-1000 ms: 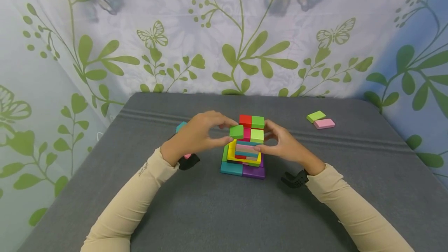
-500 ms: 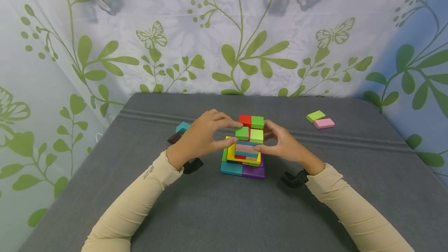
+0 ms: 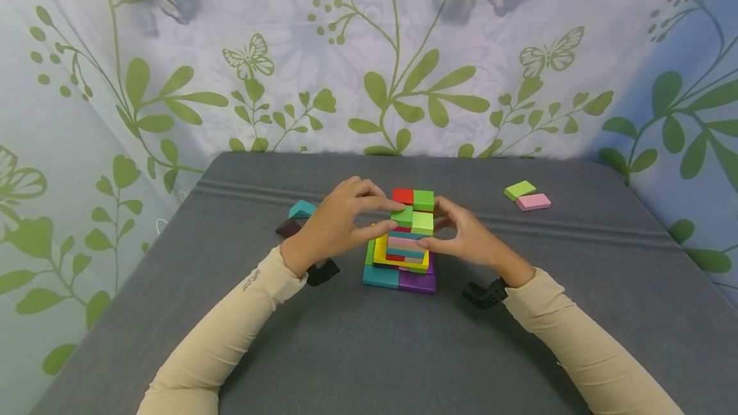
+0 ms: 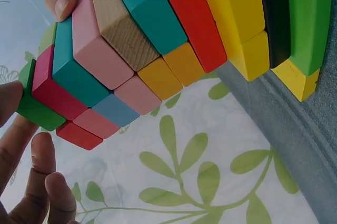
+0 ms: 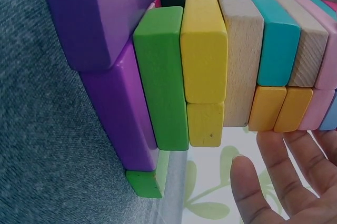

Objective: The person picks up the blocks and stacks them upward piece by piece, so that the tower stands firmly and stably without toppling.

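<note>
A tower of coloured wooden blocks (image 3: 407, 246) rises from a wider teal and purple base (image 3: 418, 283) at mid-table. My left hand (image 3: 341, 219) pinches a green block (image 3: 401, 216) between thumb and fingers at the tower's upper left. In the left wrist view that green block lies flat against a crimson block (image 4: 59, 84), the outermost of its row. My right hand (image 3: 468, 235) holds the tower from the right, thumb on the near side by a teal block (image 4: 79, 69). Its other fingers (image 5: 274, 171) reach the far side, under orange and pink blocks.
To the left lie a teal angled block (image 3: 302, 209) and a dark brown block (image 3: 287, 228), partly behind my left hand. A lime block (image 3: 520, 190) and a pink block (image 3: 533, 202) touch at the back right. A leaf-patterned curtain (image 3: 311, 101) hangs behind the grey table (image 3: 369, 351).
My left hand has moved right with the green block, bringing it from beside the tower onto the crimson block, next to the lime one. The right hand stays in place.
</note>
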The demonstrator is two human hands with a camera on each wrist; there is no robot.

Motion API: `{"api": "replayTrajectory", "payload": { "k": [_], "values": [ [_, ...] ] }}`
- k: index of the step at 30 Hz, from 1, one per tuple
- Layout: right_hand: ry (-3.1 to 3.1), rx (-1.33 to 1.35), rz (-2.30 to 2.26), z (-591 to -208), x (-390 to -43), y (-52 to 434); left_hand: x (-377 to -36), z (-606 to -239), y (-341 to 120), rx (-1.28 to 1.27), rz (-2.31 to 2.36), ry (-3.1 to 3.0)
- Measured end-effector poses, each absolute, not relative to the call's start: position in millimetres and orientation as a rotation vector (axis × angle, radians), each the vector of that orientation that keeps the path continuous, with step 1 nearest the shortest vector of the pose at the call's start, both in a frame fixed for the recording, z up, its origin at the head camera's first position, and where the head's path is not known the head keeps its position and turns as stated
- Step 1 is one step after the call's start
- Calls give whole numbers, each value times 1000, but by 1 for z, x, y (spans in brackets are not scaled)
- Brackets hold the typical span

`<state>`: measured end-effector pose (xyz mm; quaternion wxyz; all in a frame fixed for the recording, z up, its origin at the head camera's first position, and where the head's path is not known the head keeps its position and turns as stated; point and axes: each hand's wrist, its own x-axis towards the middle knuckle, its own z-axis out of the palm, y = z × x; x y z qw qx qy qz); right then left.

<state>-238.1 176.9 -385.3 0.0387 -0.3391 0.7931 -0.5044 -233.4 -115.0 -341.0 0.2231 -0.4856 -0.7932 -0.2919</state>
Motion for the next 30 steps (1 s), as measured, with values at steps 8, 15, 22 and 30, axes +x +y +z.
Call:
{"api": "replayTrajectory", "payload": {
  "k": [8, 15, 22, 30],
  "values": [
    [2436, -1042, -1545, -386, -238, 177, -235, -343, -113, -1325, -799, -2195],
    [2442, -1021, -1536, -386, -238, 177, -235, -342, -112, -1319, -796, -2189],
    [2448, -1011, -1535, -386, -238, 177, -235, -340, -117, -1318, -858, -2194],
    [2459, -993, -1528, -386, -238, 177, -236, -337, -144, -1253, -1016, -2334]
  ]
}}
